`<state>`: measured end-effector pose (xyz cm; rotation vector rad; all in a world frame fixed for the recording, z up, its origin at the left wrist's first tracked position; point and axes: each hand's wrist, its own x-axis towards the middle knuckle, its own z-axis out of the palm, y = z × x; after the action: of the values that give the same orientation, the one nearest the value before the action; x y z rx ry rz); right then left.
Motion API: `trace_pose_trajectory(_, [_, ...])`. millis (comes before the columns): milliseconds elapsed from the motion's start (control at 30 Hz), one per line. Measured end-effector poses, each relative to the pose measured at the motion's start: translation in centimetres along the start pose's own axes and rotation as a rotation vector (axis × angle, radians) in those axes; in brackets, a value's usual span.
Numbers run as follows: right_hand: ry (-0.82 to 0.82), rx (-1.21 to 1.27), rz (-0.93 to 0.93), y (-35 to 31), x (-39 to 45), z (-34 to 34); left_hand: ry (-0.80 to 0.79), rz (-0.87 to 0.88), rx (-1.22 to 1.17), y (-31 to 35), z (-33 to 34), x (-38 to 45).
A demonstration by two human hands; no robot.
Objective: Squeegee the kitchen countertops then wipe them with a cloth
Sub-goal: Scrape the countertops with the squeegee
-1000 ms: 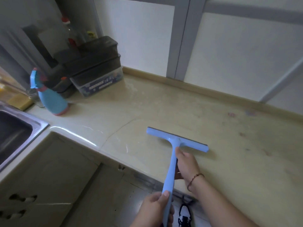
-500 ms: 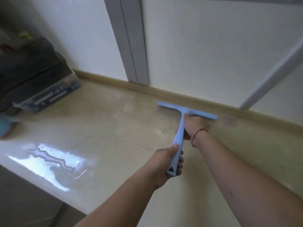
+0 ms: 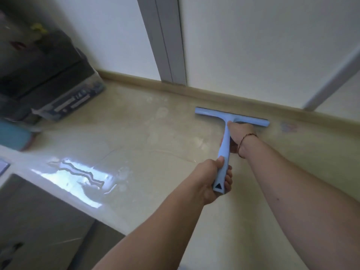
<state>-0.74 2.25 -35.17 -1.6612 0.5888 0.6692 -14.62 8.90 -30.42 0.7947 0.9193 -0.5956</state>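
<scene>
Squeegee gripped in both hands, light blue, T-shaped, laid out across the beige countertop. Left hand wrapped round the butt end of the handle, thumb lying along the top, fingertips curling out from beneath beside the small triangular hole. Right hand closed round the upper handle just below the head, forefinger stretched toward the crossbar, a thin dark bracelet circling the wrist. Both forearms reaching far forward from the bottom edge, the left coming from lower centre, the right from the lower right corner. Blade lying near the raised back lip of the counter, roughly parallel to it, a narrow strip of surface showing between; whether the rubber edge touches the surface cannot be told. Behind that lip, white wall panels and a grey vertical frame. Wide bare surface to the left of the head and between it and the front edge, with a bright wet reflection close to that edge. Faint purplish stain just right of the blade. Stacked dark storage boxes at the far left, well apart, a blurred teal bottle below them.
</scene>
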Motion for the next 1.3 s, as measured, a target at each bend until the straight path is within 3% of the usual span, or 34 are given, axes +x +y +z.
trace_pose_trajectory(700, [0.057,-0.031,0.046,18.3,-19.0,4.5,0.028,-0.041,0.022,-19.2,-14.2,-12.0])
trace_pose_trajectory(1300, [0.057,-0.089,0.022,20.5,-23.8,5.0,0.092,-0.023,0.036,-22.1,-15.1,-15.6])
